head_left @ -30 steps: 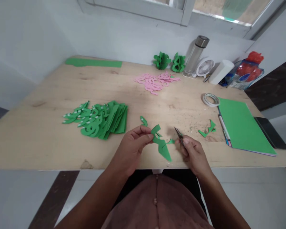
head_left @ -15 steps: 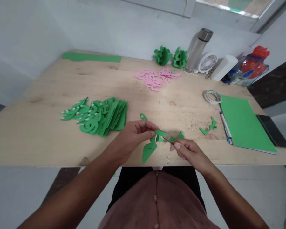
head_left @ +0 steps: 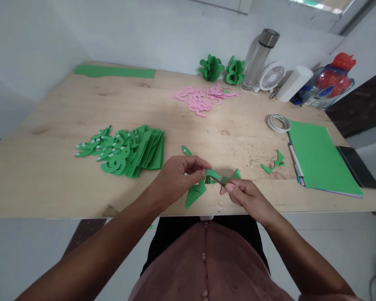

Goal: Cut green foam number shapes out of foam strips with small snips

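My left hand [head_left: 183, 177] pinches a green paper cutout [head_left: 196, 194] between thumb and fingers, just above the front part of the table. The cutout has a curved band at its top and an angular piece hanging below. My right hand [head_left: 246, 196] grips a thin dark-bladed cutting tool [head_left: 219, 182]. Its tip reaches the curved band, close to my left fingertips; my fingers cover its handle. A green scrap [head_left: 236, 174] lies behind the right hand. Beyond the left hand sits a small green leaf-shaped piece [head_left: 186, 150] with a white mark.
Left of my hands are stacked green cutouts [head_left: 153, 148]. Pink cutouts [head_left: 200, 99] lie farther back, before two green paper models [head_left: 211, 68]. A bottle [head_left: 260, 58], fan [head_left: 272, 76], tape roll [head_left: 278, 123], green sheets [head_left: 322, 154], phone [head_left: 357, 166] and scraps [head_left: 273, 162] are rightward.
The view has shifted slightly. The tool's tip has moved a little along the curved band, and the cutout's lower piece has turned slightly. Both hands keep their grips.
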`<state>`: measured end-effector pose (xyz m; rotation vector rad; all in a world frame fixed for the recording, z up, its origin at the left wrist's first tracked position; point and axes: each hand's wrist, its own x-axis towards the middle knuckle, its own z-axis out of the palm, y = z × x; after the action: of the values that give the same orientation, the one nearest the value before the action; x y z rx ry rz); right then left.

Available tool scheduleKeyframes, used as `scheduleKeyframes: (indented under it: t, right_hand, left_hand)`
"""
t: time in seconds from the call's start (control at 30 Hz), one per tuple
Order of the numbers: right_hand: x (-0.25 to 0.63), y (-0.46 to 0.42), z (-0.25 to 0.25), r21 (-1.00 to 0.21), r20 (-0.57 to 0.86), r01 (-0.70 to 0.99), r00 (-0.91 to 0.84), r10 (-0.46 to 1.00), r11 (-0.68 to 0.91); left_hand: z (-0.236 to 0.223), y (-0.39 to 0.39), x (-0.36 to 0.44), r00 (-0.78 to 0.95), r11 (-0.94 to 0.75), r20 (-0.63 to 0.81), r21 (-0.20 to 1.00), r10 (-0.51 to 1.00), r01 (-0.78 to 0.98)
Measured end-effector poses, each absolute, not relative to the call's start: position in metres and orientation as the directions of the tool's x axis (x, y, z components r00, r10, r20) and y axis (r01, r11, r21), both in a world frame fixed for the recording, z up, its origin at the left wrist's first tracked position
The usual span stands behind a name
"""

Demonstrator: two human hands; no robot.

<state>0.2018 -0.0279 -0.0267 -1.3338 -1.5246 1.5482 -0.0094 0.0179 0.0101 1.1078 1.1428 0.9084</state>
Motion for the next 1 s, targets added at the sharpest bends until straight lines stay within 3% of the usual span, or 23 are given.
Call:
scheduleKeyframes:
  t: [0.23,0.63,1.0]
  right_hand:
    - [0.1991,-0.0298,-0.0308,-0.958,-0.255,0.212,-0.310,0.916,-0.195]
    - [0.1955,-0.0312,-0.0275,-0.955,-0.275,0.196,-0.294,0.916,-0.224]
    - [0.1935,-0.0316,-0.0265,-0.954,-0.278,0.190,-0.284,0.918,-0.231]
  left_hand:
    - [0.0088,0.0182,-0.0071,0.180,0.185,-0.193,0.981,0.964,0.060]
    - [0.0127,0.0164,-0.0026,0.119,0.237,-0.238,0.971,0.964,0.021]
    - [0.0076,0.0138,-0.0023,0.116,0.161,-0.167,0.985,0.979,0.061]
